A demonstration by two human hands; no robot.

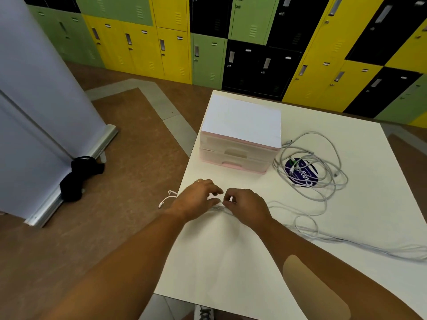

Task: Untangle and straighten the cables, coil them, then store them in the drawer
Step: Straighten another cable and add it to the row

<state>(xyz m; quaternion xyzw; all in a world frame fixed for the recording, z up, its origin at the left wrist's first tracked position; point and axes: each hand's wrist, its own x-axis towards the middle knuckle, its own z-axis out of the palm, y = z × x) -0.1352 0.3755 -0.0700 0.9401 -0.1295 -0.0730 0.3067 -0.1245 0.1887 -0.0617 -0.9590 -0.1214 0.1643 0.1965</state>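
Head view: the left hand [196,199] and right hand [247,207] sit almost touching, each grip pinched on the same thin pale-grey cable [219,209], bunched between them. Its long axis runs from 9 o'clock, where a white end hangs past the edge of the white surface [231,262], out to 4 o'clock beyond the right hand, the nearer to the slack. One tangled grey cable heap [312,167] lies at 2 o'clock, strands uncountable; one pink translucent two-drawer plastic box [235,155] stands at 12 o'clock, both drawers looking closed
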